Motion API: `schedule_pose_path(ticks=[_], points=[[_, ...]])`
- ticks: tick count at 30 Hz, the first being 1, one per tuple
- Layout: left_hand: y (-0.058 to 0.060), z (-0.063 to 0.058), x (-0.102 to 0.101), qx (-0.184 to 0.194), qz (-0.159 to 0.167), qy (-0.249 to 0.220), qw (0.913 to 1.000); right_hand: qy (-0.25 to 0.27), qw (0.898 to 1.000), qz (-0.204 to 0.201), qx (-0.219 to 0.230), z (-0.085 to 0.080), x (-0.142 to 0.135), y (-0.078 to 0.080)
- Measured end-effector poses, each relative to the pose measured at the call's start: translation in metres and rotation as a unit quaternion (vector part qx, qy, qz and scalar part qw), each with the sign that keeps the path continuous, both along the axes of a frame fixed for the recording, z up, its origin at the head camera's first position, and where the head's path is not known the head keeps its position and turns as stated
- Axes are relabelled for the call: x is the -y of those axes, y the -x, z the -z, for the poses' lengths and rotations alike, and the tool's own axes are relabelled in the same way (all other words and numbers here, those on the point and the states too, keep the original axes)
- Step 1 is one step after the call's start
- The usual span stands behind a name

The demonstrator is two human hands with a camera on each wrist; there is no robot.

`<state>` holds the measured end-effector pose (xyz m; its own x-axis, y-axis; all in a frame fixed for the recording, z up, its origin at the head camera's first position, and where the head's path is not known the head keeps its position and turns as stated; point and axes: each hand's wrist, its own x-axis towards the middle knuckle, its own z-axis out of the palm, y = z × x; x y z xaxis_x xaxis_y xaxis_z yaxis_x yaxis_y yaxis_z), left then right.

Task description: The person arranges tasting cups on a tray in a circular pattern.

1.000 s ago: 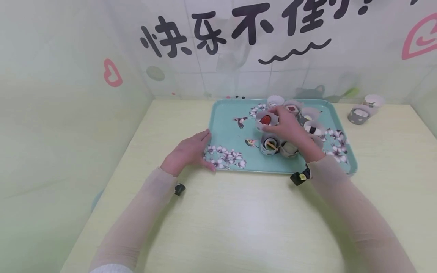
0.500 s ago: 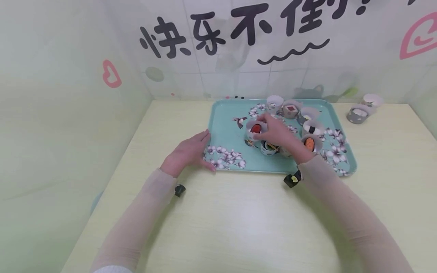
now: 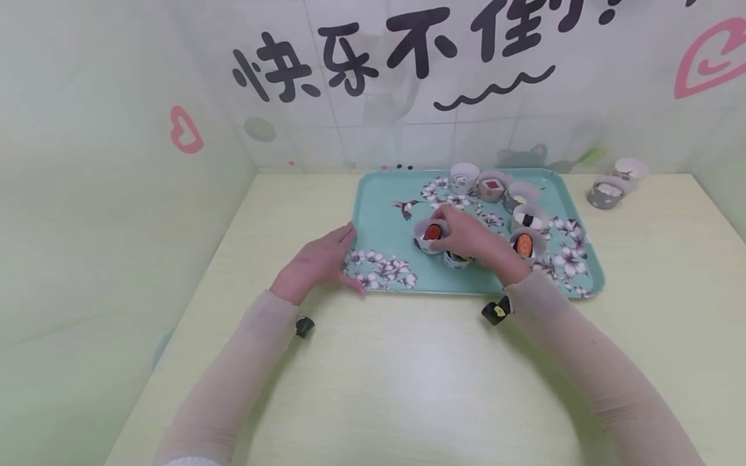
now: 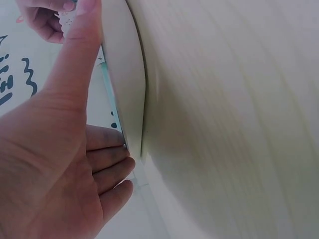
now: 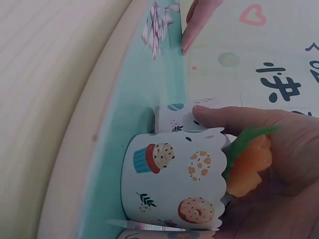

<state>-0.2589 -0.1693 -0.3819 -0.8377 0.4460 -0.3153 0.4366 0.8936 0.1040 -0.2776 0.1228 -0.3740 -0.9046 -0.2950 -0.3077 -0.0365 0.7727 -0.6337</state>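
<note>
My right hand (image 3: 469,236) grips a paper baking cup (image 3: 422,247) holding a red-topped piece of sushi. The cup is at the middle of a turquoise tray (image 3: 381,226), beside another cup (image 3: 456,262) that my hand partly covers. In the right wrist view, the thumb presses the gripped cup's printed wall (image 5: 174,115). A nearer cupcake-print cup (image 5: 174,181) has an orange piece and a green leaf at its mouth. My left hand (image 3: 317,259) touches the tray's left edge, its fingers straight and its thumb at the front rim.
On the tray's right half, several cups with sushi pieces form a curve, among them one with an orange top (image 3: 524,246). Two more cups, a grey dotted one (image 3: 605,197) and a pale one (image 3: 631,169), stand on the table right of the tray. A wall rises behind.
My right hand has moved left and toward the front with the red-topped cup, bringing it beside the front cup. The orange-topped cup has come into sight. The left hand stays at the tray edge.
</note>
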Motion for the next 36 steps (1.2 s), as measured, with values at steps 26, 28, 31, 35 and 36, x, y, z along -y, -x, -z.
schedule_pose_path(ticks=[26,28,31,35,36], points=[[0.003,0.003,0.000,-0.001,0.002,0.007,1.0000,0.044,0.998,0.004,-0.042,-0.016,-0.024,0.003],[0.003,0.004,0.000,0.000,0.003,0.007,1.0000,0.050,0.997,0.007,-0.051,-0.020,-0.029,0.004],[0.003,0.004,0.001,0.000,0.002,0.006,1.0000,0.046,0.997,0.017,-0.058,-0.026,-0.037,0.004],[0.003,0.005,0.001,0.000,0.000,0.005,1.0000,0.037,0.997,0.032,-0.059,-0.032,-0.048,0.004],[0.003,0.005,0.001,0.000,-0.001,0.005,1.0000,0.035,0.997,0.033,-0.061,-0.033,-0.051,0.004]])
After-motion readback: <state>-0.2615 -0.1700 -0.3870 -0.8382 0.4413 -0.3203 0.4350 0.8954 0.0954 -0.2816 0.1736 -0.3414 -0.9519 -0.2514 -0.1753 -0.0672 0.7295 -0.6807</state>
